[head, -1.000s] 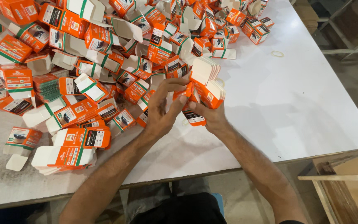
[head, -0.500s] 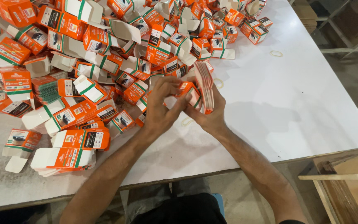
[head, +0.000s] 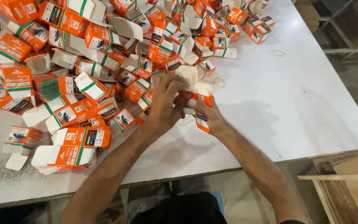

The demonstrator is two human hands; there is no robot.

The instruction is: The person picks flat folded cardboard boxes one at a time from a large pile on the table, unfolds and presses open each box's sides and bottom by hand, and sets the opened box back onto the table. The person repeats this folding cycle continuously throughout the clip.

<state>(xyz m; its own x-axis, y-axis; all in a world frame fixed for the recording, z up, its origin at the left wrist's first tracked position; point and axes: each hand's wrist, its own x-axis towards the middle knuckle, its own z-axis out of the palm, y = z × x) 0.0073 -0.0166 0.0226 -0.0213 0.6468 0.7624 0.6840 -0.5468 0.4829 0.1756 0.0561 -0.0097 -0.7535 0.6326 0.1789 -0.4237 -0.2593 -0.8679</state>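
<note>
Both hands are meeting over the white worktop point(head: 295, 108), just at the edge of the carton pile point(head: 117, 49). The left hand point(head: 166, 105) is curling its fingers over a small stack of flat orange-and-white cartons point(head: 199, 93), its grip closing on the stack's upper end. The right hand point(head: 208, 116) is cupping the stack from below, its grip wrapping tight around it. A rubber band point(head: 219, 82) is lying just beside the stack; another point(head: 278, 53) is sitting well apart. A banded bundle point(head: 65, 157) is resting near the front edge
</note>
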